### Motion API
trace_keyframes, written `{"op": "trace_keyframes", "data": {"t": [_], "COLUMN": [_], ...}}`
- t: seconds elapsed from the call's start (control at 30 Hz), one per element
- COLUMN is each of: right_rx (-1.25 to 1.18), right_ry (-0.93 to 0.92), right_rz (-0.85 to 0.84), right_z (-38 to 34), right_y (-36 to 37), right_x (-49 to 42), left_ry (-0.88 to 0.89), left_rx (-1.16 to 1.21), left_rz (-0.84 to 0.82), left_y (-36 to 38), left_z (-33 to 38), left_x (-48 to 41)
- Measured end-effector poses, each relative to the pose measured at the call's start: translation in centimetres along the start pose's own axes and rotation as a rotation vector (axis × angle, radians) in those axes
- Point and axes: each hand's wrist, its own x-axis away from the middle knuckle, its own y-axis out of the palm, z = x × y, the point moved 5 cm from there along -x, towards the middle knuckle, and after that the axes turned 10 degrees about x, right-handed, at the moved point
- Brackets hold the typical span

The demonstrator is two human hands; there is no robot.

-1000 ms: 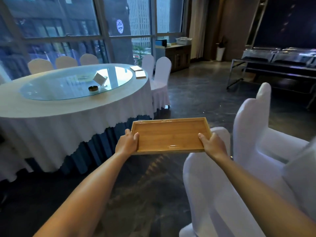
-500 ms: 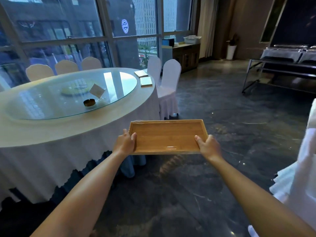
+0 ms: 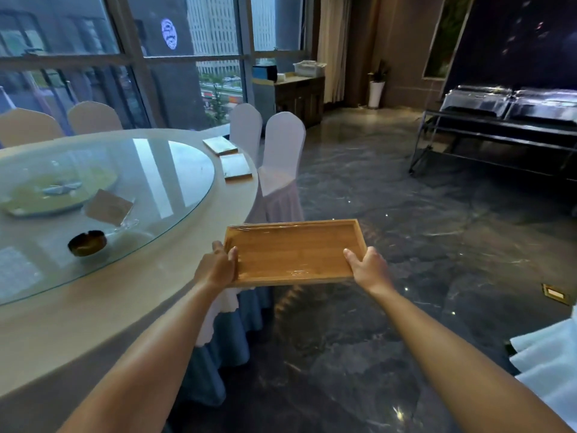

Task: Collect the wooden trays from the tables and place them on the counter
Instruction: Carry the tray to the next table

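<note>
I carry an empty wooden tray [image 3: 293, 251], wrapped in clear film, level in front of me above the dark floor. My left hand [image 3: 217, 267] grips its left short edge and my right hand [image 3: 367, 268] grips its right near corner. Two more wooden trays lie on the far edge of the round table [image 3: 131, 295]: the nearer one [image 3: 235, 166] and one behind it [image 3: 220, 145]. A wooden counter [image 3: 299, 92] stands by the window at the back.
The table's glass turntable carries a dark ashtray [image 3: 87, 243] and a card stand [image 3: 109, 207]. White-covered chairs [image 3: 282, 160] stand at the table's right side. A black buffet stand with chafing dishes [image 3: 512, 120] is at right. A white chair cover [image 3: 549, 367] shows at lower right.
I have walked forward with the tray in both hands. The round table is nearer on my left, and the white chairs on my right have slid out of view.
</note>
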Motion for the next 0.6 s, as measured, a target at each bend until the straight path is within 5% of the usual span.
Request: {"op": "trace_keyframes", "data": {"t": [0.6], "right_rx": [-0.010], "right_ry": [-0.170], "right_rz": [-0.038], "right_z": [-13.7], "right_y": [9.5], "right_x": [-45.6], "left_ry": [-0.067], "left_rx": [0.010], "left_rz": [0.149], "left_y": [10.3], "left_z": [9.4], "left_x": [-40.9]}}
